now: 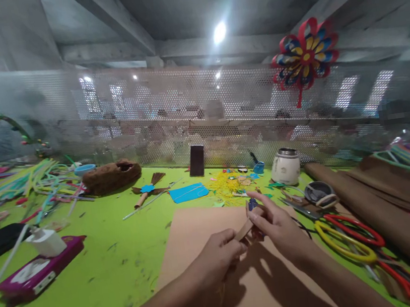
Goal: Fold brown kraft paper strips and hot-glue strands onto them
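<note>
My left hand (pixel 219 252) is closed on one end of a narrow brown strip (pixel 245 230), which looks like paper or felt. My right hand (pixel 278 227) grips the strip's other end between thumb and fingers, its index finger raised. A small dark blue thing (pixel 252 204) shows at the right fingers; its kind is hard to make out, and the hand partly hides it. Both hands are above a tan sheet of cardboard (pixel 184 235) on the green table (pixel 116 257). Beyond the sheet lie a blue card (pixel 188 193) and yellow shreds (pixel 227 185).
Scissors with yellow handles (pixel 345 240) and red handles (pixel 356 229) lie right, beside a tape roll (pixel 320 193) and brown rolled material (pixel 382 220). A white jar (pixel 285 166) and a phone (pixel 196 160) stand behind. A purple power strip (pixel 42 273) lies left.
</note>
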`<state>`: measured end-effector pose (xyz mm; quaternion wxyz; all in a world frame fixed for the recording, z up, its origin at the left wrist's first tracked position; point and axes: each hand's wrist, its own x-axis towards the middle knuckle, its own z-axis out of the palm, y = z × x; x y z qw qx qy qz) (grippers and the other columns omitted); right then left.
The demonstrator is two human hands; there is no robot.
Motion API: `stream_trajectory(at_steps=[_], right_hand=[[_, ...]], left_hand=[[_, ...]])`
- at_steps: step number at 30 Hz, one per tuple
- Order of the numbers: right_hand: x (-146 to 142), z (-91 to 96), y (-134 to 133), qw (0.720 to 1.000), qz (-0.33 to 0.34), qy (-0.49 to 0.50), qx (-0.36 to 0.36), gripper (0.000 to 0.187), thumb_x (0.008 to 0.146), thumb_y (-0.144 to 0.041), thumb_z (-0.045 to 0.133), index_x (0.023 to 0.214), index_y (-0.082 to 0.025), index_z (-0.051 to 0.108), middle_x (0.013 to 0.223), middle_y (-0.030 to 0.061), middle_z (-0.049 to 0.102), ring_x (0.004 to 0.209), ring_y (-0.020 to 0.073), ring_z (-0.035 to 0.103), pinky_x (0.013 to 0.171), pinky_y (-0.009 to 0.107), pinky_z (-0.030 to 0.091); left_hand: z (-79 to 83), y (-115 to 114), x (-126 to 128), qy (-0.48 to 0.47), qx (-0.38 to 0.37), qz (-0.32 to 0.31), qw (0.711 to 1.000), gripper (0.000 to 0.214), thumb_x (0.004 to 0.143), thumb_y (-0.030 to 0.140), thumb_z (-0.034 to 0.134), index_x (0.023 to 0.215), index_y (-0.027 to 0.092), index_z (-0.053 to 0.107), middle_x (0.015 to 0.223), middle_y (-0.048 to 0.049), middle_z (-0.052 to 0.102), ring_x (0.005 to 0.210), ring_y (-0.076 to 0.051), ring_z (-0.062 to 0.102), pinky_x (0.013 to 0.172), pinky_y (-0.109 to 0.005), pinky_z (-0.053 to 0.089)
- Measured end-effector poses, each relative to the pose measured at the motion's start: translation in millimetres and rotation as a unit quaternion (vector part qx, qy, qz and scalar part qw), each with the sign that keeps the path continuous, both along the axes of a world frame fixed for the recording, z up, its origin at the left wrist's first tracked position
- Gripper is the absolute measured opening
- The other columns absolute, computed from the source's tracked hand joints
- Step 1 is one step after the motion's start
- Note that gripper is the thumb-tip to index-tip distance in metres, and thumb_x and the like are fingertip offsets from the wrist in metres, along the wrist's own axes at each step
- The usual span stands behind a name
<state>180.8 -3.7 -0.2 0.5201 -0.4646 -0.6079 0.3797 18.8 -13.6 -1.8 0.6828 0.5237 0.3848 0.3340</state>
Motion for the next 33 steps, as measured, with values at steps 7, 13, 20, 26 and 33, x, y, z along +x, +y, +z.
stream_trajectory(at_steps=[7,13,20,26,33], right_hand=[[-1.0,0.4,-2.3,1.0,0.01,-0.005,-0.009,0.051,0.085,-0.037,0.048,0.128,-0.016,0.034,0.061,-0.0063,0.045,0.053,0.0117,0.047,0.053,0.025,0.038],[-9.3,-1.7,-6.2,0.999,0.014,-0.022,-0.022,0.052,0.083,-0.037,0.05,0.127,-0.016,0.036,0.061,-0.0058,0.045,0.052,0.0119,0.048,0.05,0.024,0.038],[-15.3,-0.2,-11.3,0.998,0.031,-0.042,-0.018,0.049,0.083,-0.037,0.05,0.125,-0.014,0.04,0.062,-0.0036,0.049,0.056,0.0127,0.049,0.055,0.025,0.041],[-10.3,0.2,-7.8,0.998,0.027,0.007,-0.062,0.053,0.081,-0.047,0.048,0.123,-0.015,0.044,0.057,-0.0033,0.052,0.049,0.0133,0.05,0.047,0.025,0.039],[-9.1,1.8,-8.7,0.999,-0.014,-0.012,-0.041,0.045,0.078,-0.046,0.053,0.111,-0.015,0.057,0.053,-0.0012,0.056,0.046,0.0141,0.05,0.044,0.026,0.04]], left_hand=[[6.2,-1.4,1.5,-0.025,-0.09,0.025,0.995,0.02,0.073,0.036,0.048,0.067,0.018,0.047,0.05,0.0046,0.033,0.046,-0.008,0.03,0.047,-0.024,0.03],[-1.8,3.4,4.4,-0.054,-0.084,-0.083,0.992,0.033,0.08,0.044,0.039,0.078,0.014,0.053,0.048,-0.0011,0.049,0.038,-0.01,0.043,0.043,-0.025,0.037],[-8.7,19.8,-0.6,-0.013,-0.03,-0.153,0.988,0.027,0.078,0.04,0.049,0.076,0.014,0.052,0.052,-0.0011,0.053,0.036,-0.011,0.049,0.035,-0.022,0.039],[-15.6,19.7,-2.8,-0.03,-0.02,-0.171,0.985,0.026,0.08,0.04,0.05,0.085,0.015,0.053,0.055,-0.0003,0.055,0.039,-0.012,0.052,0.039,-0.023,0.043],[-17.0,17.2,-0.5,-0.05,-0.043,-0.177,0.982,0.024,0.079,0.038,0.052,0.086,0.015,0.053,0.054,0.0011,0.054,0.04,-0.011,0.052,0.042,-0.024,0.045]])
